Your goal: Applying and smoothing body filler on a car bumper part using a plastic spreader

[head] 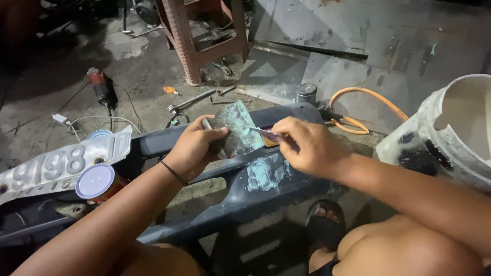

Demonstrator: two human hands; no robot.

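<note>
My left hand (194, 148) grips a small flat board (236, 129) smeared with pale green putty, tilted up over a dark plastic vehicle panel (245, 197). My right hand (307, 145) holds a thin putty knife (263, 133) whose blade touches the board's smeared face. A patch of the same pale green putty (266, 171) sits on the panel just below the hands. The panel lies across my lap above my sandalled foot (325, 225).
A round tin with a white lid (96, 181) and a bent metal plate (61, 163) lie at left. A dirty white bucket (450, 133) stands at right. Farther off are an orange hose (358, 110), a small can (307, 93), a wrench (192, 100), an angle grinder (102, 87) and a rusty stool (197, 41).
</note>
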